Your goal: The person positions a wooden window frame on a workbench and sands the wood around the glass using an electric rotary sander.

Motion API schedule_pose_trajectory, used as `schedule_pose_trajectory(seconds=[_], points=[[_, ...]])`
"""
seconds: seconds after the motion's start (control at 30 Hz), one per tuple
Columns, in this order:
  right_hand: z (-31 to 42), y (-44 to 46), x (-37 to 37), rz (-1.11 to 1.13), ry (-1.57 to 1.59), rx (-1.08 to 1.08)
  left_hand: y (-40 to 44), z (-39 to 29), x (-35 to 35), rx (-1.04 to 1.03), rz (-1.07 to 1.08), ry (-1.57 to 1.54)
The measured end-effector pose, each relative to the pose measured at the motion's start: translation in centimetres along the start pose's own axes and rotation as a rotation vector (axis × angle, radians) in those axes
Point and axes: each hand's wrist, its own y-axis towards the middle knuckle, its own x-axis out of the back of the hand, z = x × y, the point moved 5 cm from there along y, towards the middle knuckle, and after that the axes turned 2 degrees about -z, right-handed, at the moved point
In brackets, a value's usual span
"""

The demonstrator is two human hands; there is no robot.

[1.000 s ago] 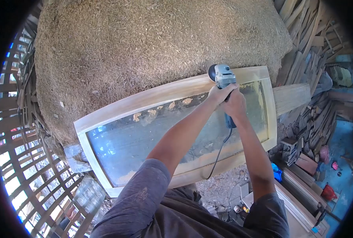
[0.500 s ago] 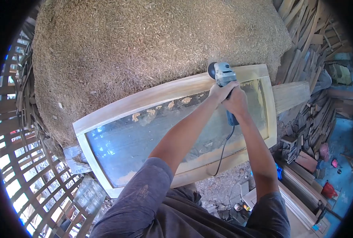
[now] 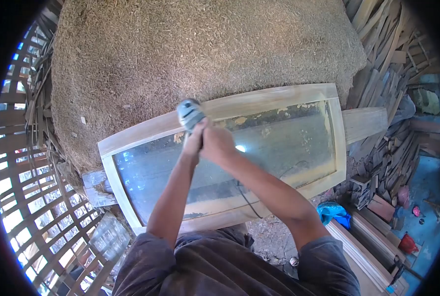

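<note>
My left hand [image 3: 194,140] and my right hand [image 3: 217,143] are together, wrapped around the body of an angle grinder [image 3: 190,113]. Its grey head is over the upper rail of a pale wooden frame [image 3: 274,96], left of the middle; motion blurs it, and whether the disc touches the wood is not visible. Inside the frame is a dark, dusty glass-like panel [image 3: 289,143] with tan flaky patches along its upper edge. A black power cord [image 3: 249,200] trails over the panel's lower part. My hands and forearms hide the grinder's rear end.
A large mound of wood shavings [image 3: 195,54] rises beyond the frame. Boards [image 3: 363,123] stick out beneath it at both ends. Scrap wood [image 3: 378,64] is piled at right, with long mouldings [image 3: 360,256] below. A slatted lattice [image 3: 27,182] stands at left.
Both hands have carried the grinder left along the upper rail, from right of the middle to left of it. The cord has shifted left, and the view has moved slightly.
</note>
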Motion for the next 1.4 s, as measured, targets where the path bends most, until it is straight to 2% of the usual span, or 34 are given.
schedule_pose_trajectory(seconds=[0.03, 0.1, 0.17, 0.2, 0.27, 0.33, 0.43, 0.53, 0.63, 0.7, 0.77, 0.8, 0.97, 1.03, 1.17, 1.27, 1.33, 1.4], points=[[1.3, 0.1, -0.5, -0.018, 0.007, 0.054, -0.4, 0.0, 0.9, 0.087, -0.012, -0.07], [1.5, -0.1, -0.2, -0.037, 0.022, 0.099, -0.6, -0.5, 0.9, 0.035, -0.011, -0.076], [-0.6, 0.1, 0.5, 0.181, -0.018, 0.014, 0.3, 0.6, -0.6, 0.057, -0.027, 0.056], [-1.6, -0.3, 2.6, 0.082, 0.014, -0.014, 0.6, 1.1, -2.6, 0.042, -0.033, 0.087], [-5.0, -1.1, 5.7, 0.092, 0.029, -0.162, 3.0, 3.9, -6.8, 0.034, 0.038, 0.183], [-8.9, -1.8, 8.0, -0.018, -0.012, -0.215, 2.5, 4.3, -12.4, 0.028, 0.166, 0.148], [-15.0, -2.2, 9.9, -0.101, -0.065, -0.228, 3.2, 5.5, -18.9, -0.004, 0.233, 0.198], [-18.7, -3.0, 12.0, -0.142, -0.044, -0.253, 3.1, 5.9, -23.1, 0.004, 0.321, 0.272], [-18.8, -3.7, 12.1, -0.168, -0.02, -0.29, 2.3, 5.9, -23.9, 0.071, 0.288, 0.383], [-17.9, -4.2, 11.5, -0.17, -0.018, -0.303, 1.8, 6.0, -21.9, 0.08, 0.298, 0.376], [-15.2, -4.2, 9.5, -0.196, 0.013, -0.211, 2.1, 6.5, -18.8, 0.007, 0.294, 0.233], [-13.5, -4.1, 8.2, -0.136, -0.003, -0.164, 1.4, 5.8, -16.9, 0.006, 0.286, 0.233], [-3.2, -2.9, 2.7, 0.001, 0.02, -0.12, -1.2, 2.4, -5.2, 0.007, 0.11, -0.018], [1.0, -2.6, 0.8, 0.045, 0.041, -0.099, -1.7, 1.7, -0.1, 0.019, 0.027, -0.004], [8.8, -2.0, -4.7, 0.32, 0.035, 0.051, -3.1, 0.2, 9.5, 0.004, -0.157, -0.053], [13.8, -1.8, -7.5, 0.254, -0.02, 0.125, -3.7, -1.5, 15.1, -0.028, -0.156, -0.153], [15.0, -1.4, -8.5, 0.028, -0.001, 0.217, -3.6, -1.5, 15.6, -0.027, -0.141, -0.203], [13.2, -1.2, -7.5, 0.098, -0.005, 0.154, -3.4, -1.4, 14.5, -0.003, -0.148, -0.17]])
